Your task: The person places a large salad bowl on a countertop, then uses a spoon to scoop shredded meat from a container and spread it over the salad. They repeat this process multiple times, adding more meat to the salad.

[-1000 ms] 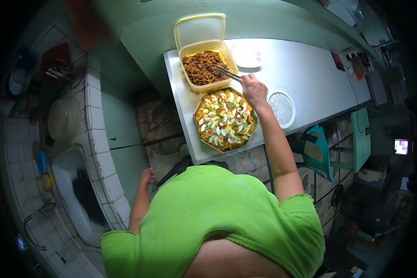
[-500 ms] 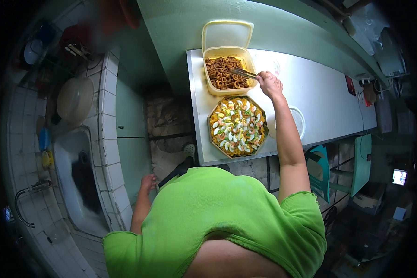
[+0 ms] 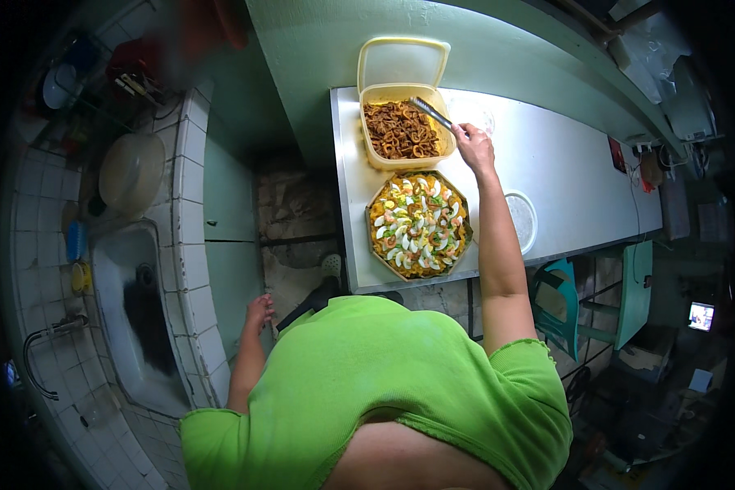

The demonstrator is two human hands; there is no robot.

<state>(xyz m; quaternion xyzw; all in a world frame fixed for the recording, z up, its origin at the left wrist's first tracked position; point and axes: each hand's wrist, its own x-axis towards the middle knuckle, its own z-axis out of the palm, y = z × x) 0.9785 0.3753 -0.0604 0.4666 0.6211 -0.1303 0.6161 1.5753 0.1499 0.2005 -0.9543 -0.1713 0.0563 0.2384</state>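
Observation:
My right hand [image 3: 475,149] is closed round the handle of metal tongs [image 3: 433,112]. Their tips hover over the right part of an open yellowish plastic container [image 3: 396,162], apparently with nothing between them. Brown, sauce-coated squid rings [image 3: 396,131] fill much of the container, whose lid [image 3: 403,61] stands tilted up behind it. Just nearer to me sits an octagonal tray [image 3: 372,245] of orange noodles [image 3: 416,260], topped with egg wedges, shrimp, a few squid rings and green bits. My left hand [image 3: 259,314] hangs low beside my body, fingers loosely bent and holding nothing.
The white table [image 3: 572,175] runs to the right along a green wall. A round, pale lid [image 3: 520,222] lies on it beside my right forearm. A teal chair [image 3: 557,310] stands at the near edge. To the left are a tiled counter [image 3: 193,257] and sink [image 3: 114,327].
The tongs have risen from the squid and swung, their tips now higher and farther back. My right hand has shifted slightly. The left hand stays by my side.

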